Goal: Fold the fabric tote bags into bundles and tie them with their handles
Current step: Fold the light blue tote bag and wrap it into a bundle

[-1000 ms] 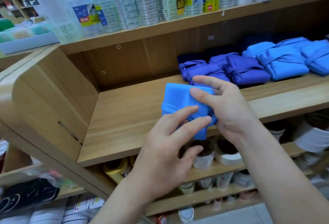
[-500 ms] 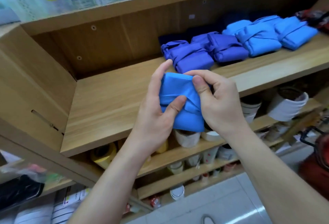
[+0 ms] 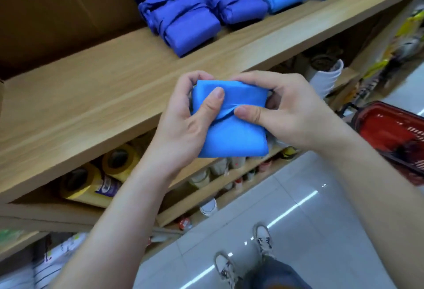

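The folded bag is held near, just before the shelf edge. Tied bundles lie in a row far right on that shelf. Tape rolls sit beneath it, and a basket stands to the right.

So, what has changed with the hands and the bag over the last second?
The left hand, open beside the light blue bag a second ago, has taken hold of it; both thumbs now press its front. The bag has moved from over the shelf towards the person. The right hand kept its grip; the tied bundles on the shelf stayed put.
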The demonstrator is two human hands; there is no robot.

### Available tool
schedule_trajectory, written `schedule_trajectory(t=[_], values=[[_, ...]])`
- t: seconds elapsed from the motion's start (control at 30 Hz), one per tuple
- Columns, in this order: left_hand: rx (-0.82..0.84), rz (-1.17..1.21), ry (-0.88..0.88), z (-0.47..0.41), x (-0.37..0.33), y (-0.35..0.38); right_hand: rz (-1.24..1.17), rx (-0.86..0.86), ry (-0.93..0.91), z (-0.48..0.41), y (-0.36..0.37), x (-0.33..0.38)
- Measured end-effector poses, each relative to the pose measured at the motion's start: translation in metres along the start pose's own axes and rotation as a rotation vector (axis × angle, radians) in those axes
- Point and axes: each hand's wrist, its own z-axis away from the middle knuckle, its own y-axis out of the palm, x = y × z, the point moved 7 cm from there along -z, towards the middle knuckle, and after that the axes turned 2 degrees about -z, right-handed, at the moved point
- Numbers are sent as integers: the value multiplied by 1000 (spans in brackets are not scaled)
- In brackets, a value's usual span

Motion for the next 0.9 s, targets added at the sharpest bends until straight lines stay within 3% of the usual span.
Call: schedule_trajectory(t=[0.13, 0.3, 0.5, 0.73, 0.9], values=[[48, -5, 8, 0, 3, 29, -83, -39, 16, 18, -19, -6], [-6, 83, -106, -9, 8, 63, -213, -10, 157, 42, -52, -23], [77, 4, -205, -21, 5, 130, -75, -113, 166, 74, -122, -52], [51, -3, -165, -52, -19, 174, 16, -140, 87, 86, -184, -55], [-109, 75, -148, -88, -33, 173, 126, -153, 97, 66, -217, -50]])
